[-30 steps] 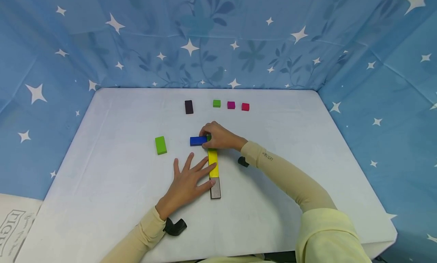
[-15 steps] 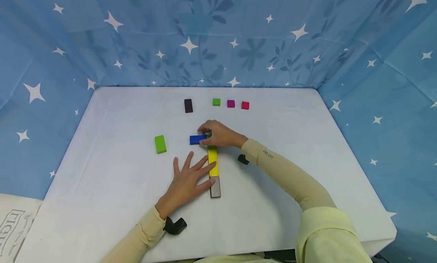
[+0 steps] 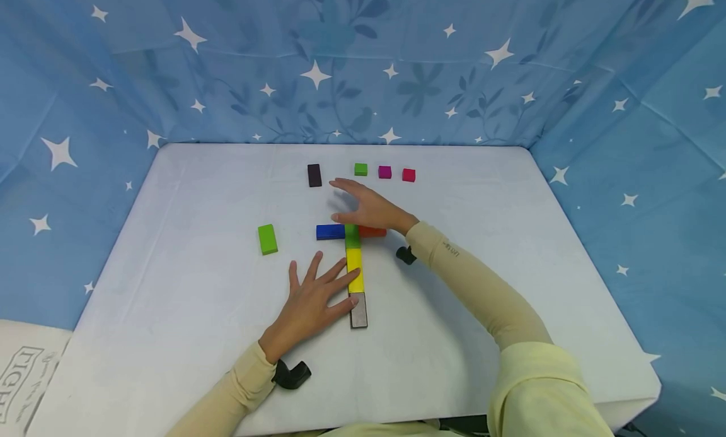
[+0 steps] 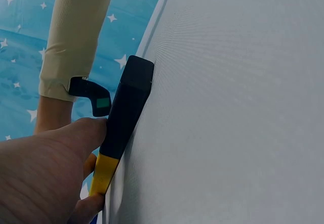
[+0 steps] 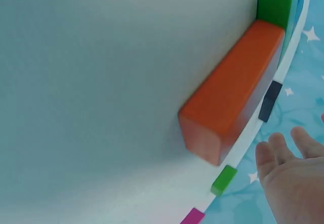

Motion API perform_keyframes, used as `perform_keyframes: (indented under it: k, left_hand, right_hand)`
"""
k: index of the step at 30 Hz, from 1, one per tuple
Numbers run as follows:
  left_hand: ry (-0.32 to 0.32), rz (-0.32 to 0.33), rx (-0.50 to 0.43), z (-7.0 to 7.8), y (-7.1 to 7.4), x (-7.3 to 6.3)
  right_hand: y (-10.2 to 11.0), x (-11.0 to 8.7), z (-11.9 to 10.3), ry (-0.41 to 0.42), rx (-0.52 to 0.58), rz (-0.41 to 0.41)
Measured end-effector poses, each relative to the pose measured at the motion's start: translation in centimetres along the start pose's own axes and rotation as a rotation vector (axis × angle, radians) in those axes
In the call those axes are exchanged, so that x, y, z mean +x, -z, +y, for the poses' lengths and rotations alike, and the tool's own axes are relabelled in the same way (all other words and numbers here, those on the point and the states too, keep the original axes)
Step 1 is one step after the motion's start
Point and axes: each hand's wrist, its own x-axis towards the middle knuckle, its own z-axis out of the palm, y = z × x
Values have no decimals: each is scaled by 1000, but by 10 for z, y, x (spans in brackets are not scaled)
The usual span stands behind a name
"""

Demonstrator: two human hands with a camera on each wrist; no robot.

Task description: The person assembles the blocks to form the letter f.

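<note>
A column of blocks runs along the table: a grey-brown block (image 3: 358, 312) nearest, a yellow block (image 3: 354, 260), then a green block (image 3: 352, 236). At the green one's sides lie a blue block (image 3: 330, 232) on the left and an orange block (image 3: 372, 232) on the right, touching it in the head view. My left hand (image 3: 309, 308) has its fingers spread, thumb on the grey-brown block and fingertips on the yellow one. Above the green block my right hand (image 3: 371, 207) hovers with fingers extended, holding nothing. The right wrist view shows the orange block (image 5: 233, 87) end against green.
A light green block (image 3: 268, 239) lies to the left. Along the back stand a black block (image 3: 314, 175), a small green cube (image 3: 360, 169), a magenta cube (image 3: 385, 172) and a red cube (image 3: 409, 175). Starry blue cloth (image 3: 363, 65) hangs around the table.
My right hand has let go around the green and blue blocks, opened its fingers and moved back a little. The orange block now shows. My left hand stays in place.
</note>
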Motion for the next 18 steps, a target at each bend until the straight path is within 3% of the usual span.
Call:
perform_keyframes:
  k: [8,18]
  left_hand:
    - [0,-1,-9,0,0,-1]
    - [-2,-14,-2,-2,0,-1]
  right_hand:
    - [7,3,5,-39,44,28]
    - [4,14,-1,-25,89,19]
